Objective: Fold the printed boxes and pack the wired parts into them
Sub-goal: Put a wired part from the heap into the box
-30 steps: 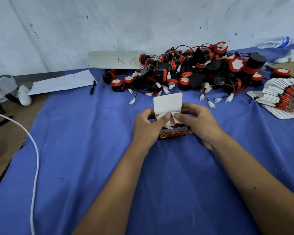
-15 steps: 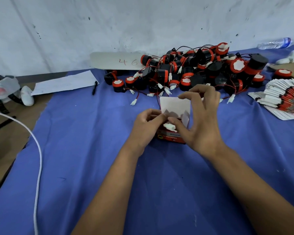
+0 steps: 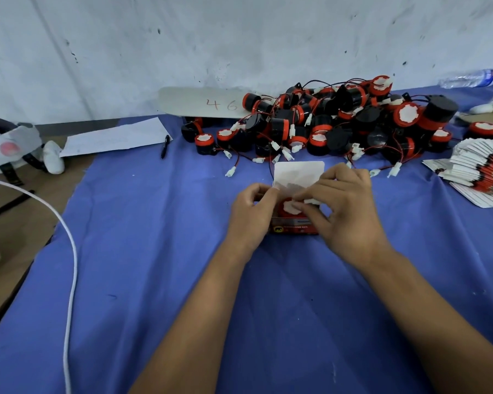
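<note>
Blue cloth (image 3: 154, 251) covers the table beneath a scuffed white wall. At the centre of the cloth stands a small printed box (image 3: 293, 227), its red front band carrying a black animal logo and a line of print too small to read; its white lid flap (image 3: 298, 172) stands upright at twelve o'clock. Inside sits a wired part (image 3: 289, 207), red-rimmed with a white top. The left hand (image 3: 252, 214) grips the box's left side with curled fingers, and the right hand (image 3: 345, 206) pinches something white over the open top. At one o'clock from the box lies a heap of wired parts (image 3: 339, 120), black and red, with white connectors. Flat printed boxes (image 3: 478, 172) are fanned out at two o'clock. At eleven o'clock a white board (image 3: 199, 102) leans on the wall, "46" handwritten on it; nearby lie a pen (image 3: 164, 146) and a paper sheet (image 3: 117, 137).
</note>
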`<state>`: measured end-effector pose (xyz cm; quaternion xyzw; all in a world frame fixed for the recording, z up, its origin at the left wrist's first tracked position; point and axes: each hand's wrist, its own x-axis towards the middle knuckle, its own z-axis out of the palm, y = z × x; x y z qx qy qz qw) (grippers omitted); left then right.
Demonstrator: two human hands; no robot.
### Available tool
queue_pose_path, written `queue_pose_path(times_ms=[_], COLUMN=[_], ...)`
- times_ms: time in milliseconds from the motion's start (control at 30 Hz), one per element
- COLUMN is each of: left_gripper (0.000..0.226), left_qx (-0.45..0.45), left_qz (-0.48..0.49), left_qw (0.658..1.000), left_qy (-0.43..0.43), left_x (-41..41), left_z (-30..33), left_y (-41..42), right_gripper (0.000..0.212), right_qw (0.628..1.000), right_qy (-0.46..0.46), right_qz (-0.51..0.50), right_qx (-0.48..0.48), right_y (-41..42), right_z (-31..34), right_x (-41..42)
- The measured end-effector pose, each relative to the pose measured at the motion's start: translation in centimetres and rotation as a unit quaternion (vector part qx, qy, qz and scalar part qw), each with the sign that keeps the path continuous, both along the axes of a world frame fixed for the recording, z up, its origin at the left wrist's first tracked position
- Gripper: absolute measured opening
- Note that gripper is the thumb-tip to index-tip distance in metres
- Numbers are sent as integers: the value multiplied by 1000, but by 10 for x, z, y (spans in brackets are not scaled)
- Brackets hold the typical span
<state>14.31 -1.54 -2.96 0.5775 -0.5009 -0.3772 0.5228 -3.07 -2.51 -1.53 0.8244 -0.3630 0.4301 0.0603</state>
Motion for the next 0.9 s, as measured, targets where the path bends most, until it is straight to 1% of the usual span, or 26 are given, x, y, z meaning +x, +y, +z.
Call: queue_pose_path(times_ms=[100,233,333,433,500,567,600,667,733,767,833,867,900], left_gripper=[28,23,16,11,8,5,7,15,24,25,27,27,27], left_qx=[13,12,3,-24,-44,-61,-68,-71,-69,-68,-69,-69,-69], left_qz=[-11,-24,-19,14,42,60,70,82,85,84,77,73,67], left_qw=[1000,1000,1000,999,996,993,991,989,990,991,993,994,994], left_qy=[10,6,4,-38,-64,-76,-87,-97,-88,-74,-51,-49,-53], left_x=[-1,-8,-10,-13,-21,-32,-37,-42,-40,-39,-35,-34,-32], left_z=[0,1,2,0,-2,-5,-7,-10,-12,-13,-12,-12,-11], left_y=[1,2,3,3,4,5,5,5,4,3,2,1,1], right_gripper=[11,15,16,20,18,11,9,11,17,18,20,20,18], right_qw=[997,985,977,968,962,957,956,955,957,967,982,983,983], right_qy=[35,86,103,115,127,145,154,170,179,146,18,-29,-52], right_qz=[-70,-136,-167,-200,-223,-228,-224,-212,-195,-177,-140,-128,-129], right_qx=[25,63,81,93,94,101,110,123,115,115,128,128,123], right_y=[-2,-1,0,0,-1,-2,-3,-6,-9,-10,-10,-12,-13], right_z=[1,4,7,9,8,7,7,7,5,4,6,7,8], right_x=[-1,4,8,15,21,25,26,23,20,19,15,12,10])
